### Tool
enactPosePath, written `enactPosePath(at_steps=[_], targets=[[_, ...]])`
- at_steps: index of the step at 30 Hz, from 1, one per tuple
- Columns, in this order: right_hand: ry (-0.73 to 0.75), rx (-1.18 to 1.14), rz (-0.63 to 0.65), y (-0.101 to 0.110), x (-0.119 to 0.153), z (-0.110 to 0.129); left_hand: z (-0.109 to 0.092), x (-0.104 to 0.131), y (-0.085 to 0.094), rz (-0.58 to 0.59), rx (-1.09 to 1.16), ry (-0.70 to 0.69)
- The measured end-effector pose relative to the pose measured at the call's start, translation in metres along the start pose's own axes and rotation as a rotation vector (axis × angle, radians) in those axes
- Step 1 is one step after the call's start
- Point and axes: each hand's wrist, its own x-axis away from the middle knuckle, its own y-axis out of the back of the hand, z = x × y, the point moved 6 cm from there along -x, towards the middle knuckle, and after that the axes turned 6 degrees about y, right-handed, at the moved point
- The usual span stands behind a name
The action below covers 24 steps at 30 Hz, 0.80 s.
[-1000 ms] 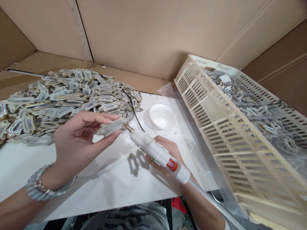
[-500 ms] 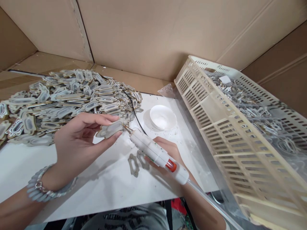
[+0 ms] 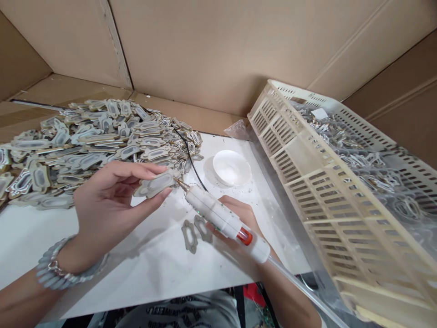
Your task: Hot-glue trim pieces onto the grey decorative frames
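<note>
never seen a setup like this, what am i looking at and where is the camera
There's no machine moving things: a camera worn on someone's head looks down at their bare hands. The left hand pinches a small plate. The right hand, partly hidden, holds a white pen-like tool, its metal tip at the plate's end. On the white table lie two loose frames and a white bowl; a heap of similar plates spreads behind the left hand. A cream crate of small parts stands at right.
</note>
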Motion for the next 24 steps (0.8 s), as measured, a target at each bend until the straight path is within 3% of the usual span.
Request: enactPosePath(at_steps=[8,16,24], targets=[[-0.014,0.014,0.011,0.0001,-0.0018,0.0011,0.0005,0.0008,0.0009,-0.010,-0.029,-0.016],[-0.040,0.015,0.010,-0.0002,-0.0007,0.0003,-0.0065,0.0006,0.0006,0.021,-0.172,-0.197],[-0.036,0.007,0.006,0.0005,-0.0007,0.0011,-0.0089,0.0017,0.0012,0.010,-0.337,-0.236]])
